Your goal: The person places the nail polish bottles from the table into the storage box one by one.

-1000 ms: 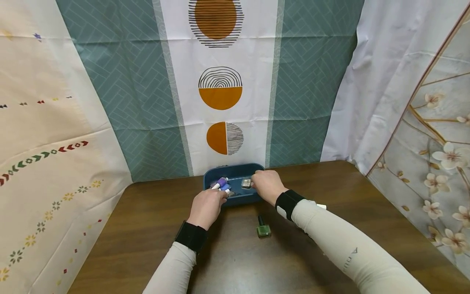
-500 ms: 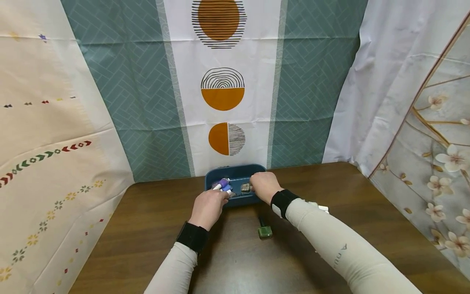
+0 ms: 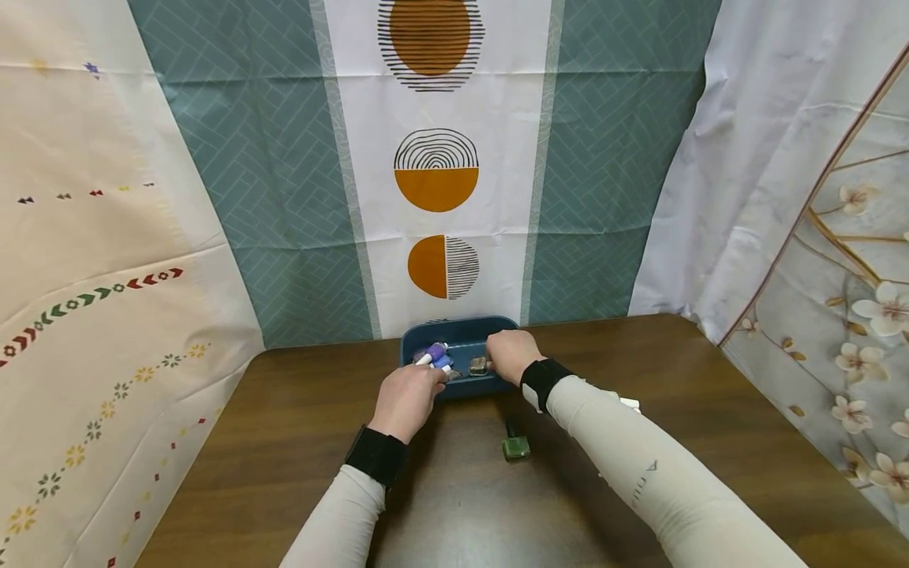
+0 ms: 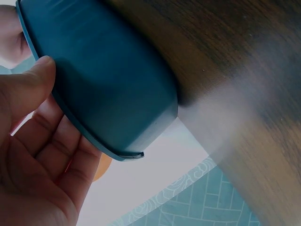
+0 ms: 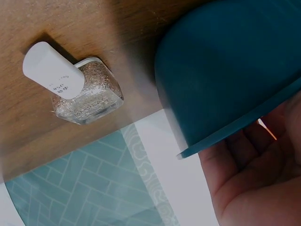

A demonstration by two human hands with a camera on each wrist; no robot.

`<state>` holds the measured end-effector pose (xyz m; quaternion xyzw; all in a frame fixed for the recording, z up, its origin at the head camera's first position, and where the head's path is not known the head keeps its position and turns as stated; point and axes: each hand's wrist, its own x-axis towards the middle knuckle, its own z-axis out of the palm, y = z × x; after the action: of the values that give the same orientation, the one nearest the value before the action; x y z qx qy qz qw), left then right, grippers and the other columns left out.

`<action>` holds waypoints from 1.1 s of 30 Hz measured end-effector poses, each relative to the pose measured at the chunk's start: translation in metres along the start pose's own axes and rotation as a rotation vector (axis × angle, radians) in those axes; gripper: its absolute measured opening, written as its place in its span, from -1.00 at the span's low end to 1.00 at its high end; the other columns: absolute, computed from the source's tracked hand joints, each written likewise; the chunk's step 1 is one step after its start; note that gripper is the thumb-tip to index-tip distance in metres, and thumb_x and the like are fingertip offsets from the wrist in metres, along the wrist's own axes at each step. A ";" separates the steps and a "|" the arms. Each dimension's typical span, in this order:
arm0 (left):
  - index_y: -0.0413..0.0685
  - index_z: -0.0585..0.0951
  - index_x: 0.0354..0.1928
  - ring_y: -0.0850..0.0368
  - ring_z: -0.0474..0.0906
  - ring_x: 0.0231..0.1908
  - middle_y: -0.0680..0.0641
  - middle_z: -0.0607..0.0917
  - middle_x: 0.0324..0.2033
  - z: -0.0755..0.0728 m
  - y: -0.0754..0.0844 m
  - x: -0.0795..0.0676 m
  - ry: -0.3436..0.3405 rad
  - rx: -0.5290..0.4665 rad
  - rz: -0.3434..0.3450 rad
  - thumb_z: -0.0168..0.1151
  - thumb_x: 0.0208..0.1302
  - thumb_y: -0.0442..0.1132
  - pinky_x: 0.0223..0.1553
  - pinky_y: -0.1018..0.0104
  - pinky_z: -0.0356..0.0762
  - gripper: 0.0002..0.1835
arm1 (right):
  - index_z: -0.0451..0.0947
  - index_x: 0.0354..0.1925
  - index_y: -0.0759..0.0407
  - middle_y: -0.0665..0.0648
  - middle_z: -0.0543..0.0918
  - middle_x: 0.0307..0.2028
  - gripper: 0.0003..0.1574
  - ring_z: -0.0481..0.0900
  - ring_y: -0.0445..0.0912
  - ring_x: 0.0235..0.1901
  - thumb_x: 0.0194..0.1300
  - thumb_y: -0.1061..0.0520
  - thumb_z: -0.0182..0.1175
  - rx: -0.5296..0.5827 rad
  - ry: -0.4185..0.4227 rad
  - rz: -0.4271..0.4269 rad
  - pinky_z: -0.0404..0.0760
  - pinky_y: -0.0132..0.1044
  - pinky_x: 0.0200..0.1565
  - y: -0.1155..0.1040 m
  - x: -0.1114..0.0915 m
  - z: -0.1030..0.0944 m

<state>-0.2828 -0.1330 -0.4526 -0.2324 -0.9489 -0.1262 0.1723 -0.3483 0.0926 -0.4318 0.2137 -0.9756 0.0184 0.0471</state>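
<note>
**Blue bin [image 3: 472, 387] with nail polish in it, gripped on two sides**

So picture a clock centered on the bin in the head view, 12 at the curtain [image 3: 461, 221]. The bin is at the far side of a brown wooden table [image 3: 319, 442], just in front of that curtain. Can't tell if its base sits flat on the wood.

Left hand [image 3: 406, 398] is at about 8 o'clock, clamped on the rim: in the left wrist view the thumb [image 4: 43, 70] is against the outer wall and the other fingers go behind it. Right hand [image 3: 513, 355] is at 3 o'clock, fingers curled over the rim at that end, so also clamped on the bin. Its fingertips are hidden behind the wall.

Inside, there's a purple bottle [image 3: 436, 351] around 9 o'clock with a blue bottle [image 3: 443, 361] right beside it. A small clear-looking bottle [image 3: 478, 366] is near 4 o'clock, close to the right hand; can't tell if they touch.

Outside, a green bottle [image 3: 515, 448] with a dark cap lies on the table at 5 o'clock. Right wrist view also shows a glittery bottle [image 5: 101, 92] with a white cap [image 5: 54, 70] on the wood, at 9 o'clock from the bin in that view, a bit apart from it.
</note>
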 end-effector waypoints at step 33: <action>0.05 0.90 -0.08 0.06 0.73 -0.31 0.02 0.88 -0.23 -0.003 0.001 0.000 -0.011 0.002 -0.007 0.59 0.38 -0.22 -0.13 0.09 0.78 -0.88 | 0.77 -0.52 0.08 0.00 0.68 -0.59 -0.69 0.61 -0.06 -0.50 0.39 0.17 0.57 -0.031 -0.135 0.010 0.72 -0.06 -0.23 -0.002 0.007 -0.003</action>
<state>-0.2814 -0.1335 -0.4503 -0.2298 -0.9507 -0.1246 0.1669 -0.3531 0.0879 -0.4282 0.2087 -0.9778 -0.0110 -0.0157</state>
